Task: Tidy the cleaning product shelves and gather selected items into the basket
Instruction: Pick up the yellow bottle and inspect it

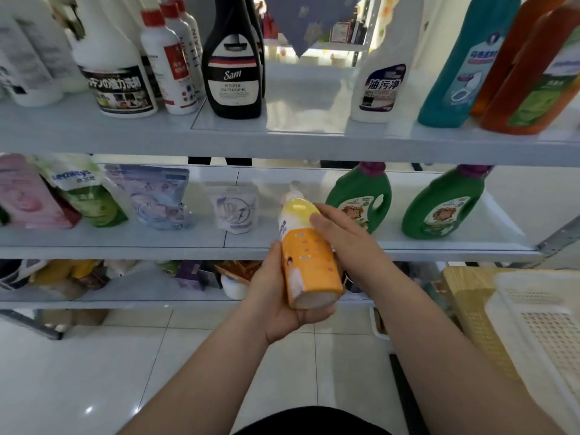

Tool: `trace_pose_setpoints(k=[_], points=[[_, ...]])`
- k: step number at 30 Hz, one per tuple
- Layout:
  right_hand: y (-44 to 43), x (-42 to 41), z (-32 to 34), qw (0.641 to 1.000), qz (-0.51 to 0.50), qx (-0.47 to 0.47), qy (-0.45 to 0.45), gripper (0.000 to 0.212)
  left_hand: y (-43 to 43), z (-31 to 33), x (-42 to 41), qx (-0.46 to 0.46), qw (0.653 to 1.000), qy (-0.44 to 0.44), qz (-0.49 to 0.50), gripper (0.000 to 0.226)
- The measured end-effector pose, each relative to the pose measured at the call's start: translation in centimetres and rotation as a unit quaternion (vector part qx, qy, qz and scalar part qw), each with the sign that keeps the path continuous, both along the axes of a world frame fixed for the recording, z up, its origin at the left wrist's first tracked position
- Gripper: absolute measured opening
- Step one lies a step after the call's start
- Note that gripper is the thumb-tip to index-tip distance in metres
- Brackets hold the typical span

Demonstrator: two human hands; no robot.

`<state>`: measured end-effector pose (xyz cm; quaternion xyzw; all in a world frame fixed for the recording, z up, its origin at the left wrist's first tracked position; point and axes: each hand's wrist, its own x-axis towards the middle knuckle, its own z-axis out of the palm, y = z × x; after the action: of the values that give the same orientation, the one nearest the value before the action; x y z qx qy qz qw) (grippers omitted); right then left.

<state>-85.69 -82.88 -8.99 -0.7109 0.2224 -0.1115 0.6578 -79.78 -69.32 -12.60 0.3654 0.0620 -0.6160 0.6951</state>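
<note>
Cupping the base of the bottle (309,255), the fingers (310,317) of the left hand (276,296) curl under it, with the thumb lying along its near side, so the weight sits in the palm. The right hand (348,243) wraps the upper body. Its thumb presses on the yellow shoulder and its other fingers are hidden behind the bottle. This two-handed hold tilts the bottle with the cap away from the person and the base toward them, probably to steady it and check the label before deciding where it goes.

Just beyond the fingers runs the middle shelf (125,243). Directly behind the bottle the shelf has a gap, between a white pouch (235,208) to the left and two green jugs (361,202) to the right. That gap looks like a free slot for the bottle. Below and well to the right of the hands stands the white basket (533,279), within reach if the bottle is one of the chosen items.
</note>
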Motion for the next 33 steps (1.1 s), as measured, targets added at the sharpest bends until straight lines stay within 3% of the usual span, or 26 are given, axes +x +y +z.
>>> trace_pose_setpoints(k=[2, 5, 9, 13, 16, 21, 24, 26, 31, 33], points=[[1.2, 0.1, 0.1, 1.000, 0.022, 0.003, 0.009, 0.047, 0.6, 0.1, 0.1, 0.053, 0.989, -0.131, 0.053, 0.063], [2.4, 0.6, -0.4, 1.000, -0.012, 0.006, -0.010, 0.064, 2.0, -0.1, 0.3, 0.044, 0.958, -0.270, 0.080, 0.061], [4.4, 0.2, -0.5, 0.997, -0.002, 0.019, -0.077, 0.045, 4.7, -0.9, 2.2, 0.044, 0.900, -0.434, 0.021, 0.075], [6.5, 0.1, -0.1, 0.995, 0.031, -0.069, -0.072, 0.037, 7.2, -1.3, 4.5, 0.079, 0.852, -0.517, -0.009, 0.075], [7.8, 0.6, 0.9, 0.982, 0.003, -0.185, -0.043, 0.032, 9.1, -1.5, 5.7, 0.132, 0.773, -0.620, 0.017, 0.085], [9.1, 1.3, 0.8, 0.915, -0.072, -0.398, -0.003, 0.027, 12.4, -2.5, 6.8, 0.217, 0.579, -0.785, 0.032, 0.097], [10.4, 2.2, 0.3, 0.863, -0.049, -0.502, 0.025, 0.020, 14.2, -2.5, 7.5, 0.227, 0.524, -0.821, 0.025, 0.097], [11.3, 2.4, 0.4, 0.834, -0.034, -0.551, -0.007, 0.018, 15.1, -2.2, 8.1, 0.217, 0.538, -0.815, -0.006, 0.096], [12.4, 2.8, 2.2, 0.807, -0.020, -0.583, -0.093, 0.040, 16.6, -1.1, 9.6, 0.127, 0.710, -0.685, -0.106, 0.084], [12.5, 3.1, 2.9, 0.802, -0.020, -0.585, -0.119, 0.039, 16.5, -0.8, 9.8, 0.110, 0.724, -0.668, -0.128, 0.084]])
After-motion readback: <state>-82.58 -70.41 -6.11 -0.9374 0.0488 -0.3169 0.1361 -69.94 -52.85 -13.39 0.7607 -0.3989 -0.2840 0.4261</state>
